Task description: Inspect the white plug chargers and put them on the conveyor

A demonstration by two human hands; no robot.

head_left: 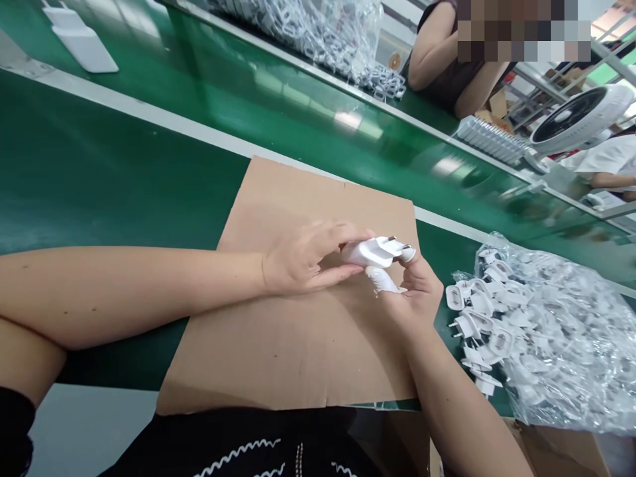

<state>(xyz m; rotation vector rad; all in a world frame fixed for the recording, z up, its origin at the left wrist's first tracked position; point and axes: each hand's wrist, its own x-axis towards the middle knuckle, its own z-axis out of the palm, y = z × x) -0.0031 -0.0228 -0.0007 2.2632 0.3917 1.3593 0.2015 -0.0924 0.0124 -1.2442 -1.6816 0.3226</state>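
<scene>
A white charger plug (375,252) with two metal pins pointing right is held above a cardboard sheet (278,358). My left hand (313,260) grips its left end between thumb and fingers. From the right, my right hand (410,288) closes on the pin end, its thumb and a fingertip wrapped in white covers. At the right of the cardboard, white plug caps (479,301) spill out of a clear plastic bag (571,338).
Behind a pale strip runs a green conveyor belt (298,119), with another white charger (84,43) at its left. Across it are a bag of small grey-white parts (318,40), a co-worker's arm (432,50), a row of white pieces (497,139) and a fan (581,119).
</scene>
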